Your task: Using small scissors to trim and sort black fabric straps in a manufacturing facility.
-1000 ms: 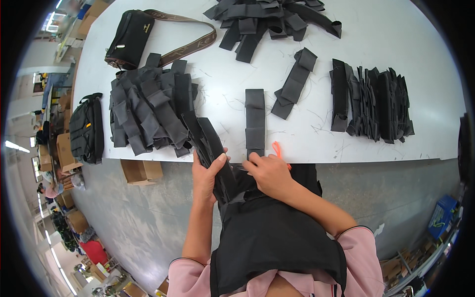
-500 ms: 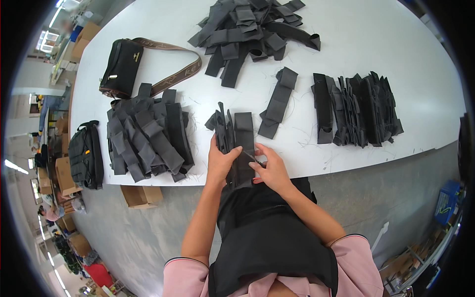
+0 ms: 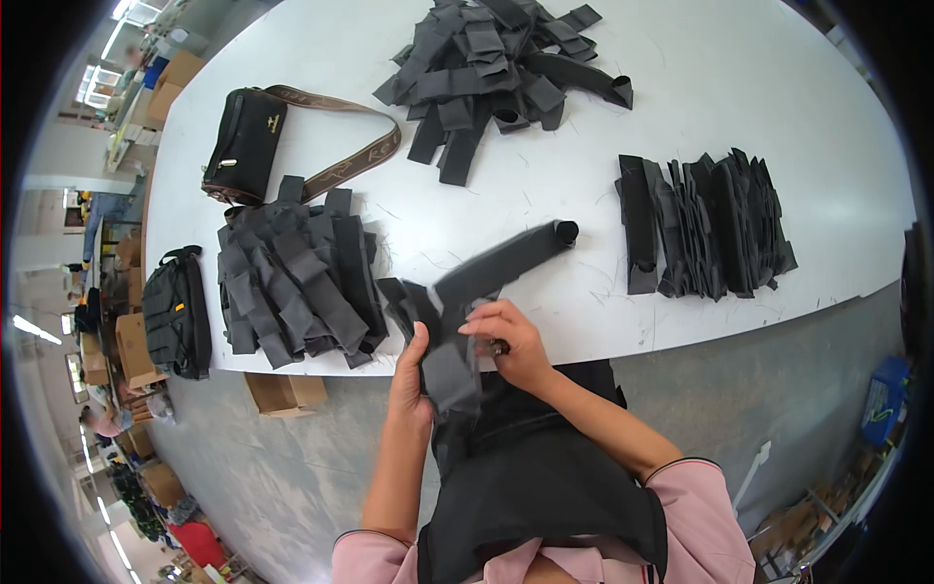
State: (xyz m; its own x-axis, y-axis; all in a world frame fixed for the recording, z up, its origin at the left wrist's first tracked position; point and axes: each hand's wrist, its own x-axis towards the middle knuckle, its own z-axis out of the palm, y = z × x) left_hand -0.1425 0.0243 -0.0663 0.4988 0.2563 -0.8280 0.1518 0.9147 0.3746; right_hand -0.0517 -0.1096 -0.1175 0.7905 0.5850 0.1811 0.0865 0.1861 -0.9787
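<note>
white bench (image 3: 623,195) carries everything, biggest first. far side: loose pile (image 3: 477,73) of dark grey fabric strips, messy, crossing every way. near left: overlapping heap (image 3: 292,277) of the same kind of strip, roughly lined up. right side: upright row (image 3: 705,224), strips packed side by side, neatest of the lot.

strips in work are the held strips (image 3: 452,375), at the near edge of the bench in front of the black apron (image 3: 555,467), between heap and row. one long strip (image 3: 506,261) angles up and right over the bench from the hands, far end curled into a loop. can't tell if it touches the bench.

grip: left hand (image 3: 411,375) clamped on the held strips, thumb on the near side. right hand (image 3: 511,346) curled round a small dark object (image 3: 500,347), fingertips against the strips' right edge; blur there, can't tell if they pinch fabric too.

my read: mid-step, working one strip against the bunch. next move calls for a firm left hold, the long strip brought into line, and right fingers kept clear of the dark object.
</note>
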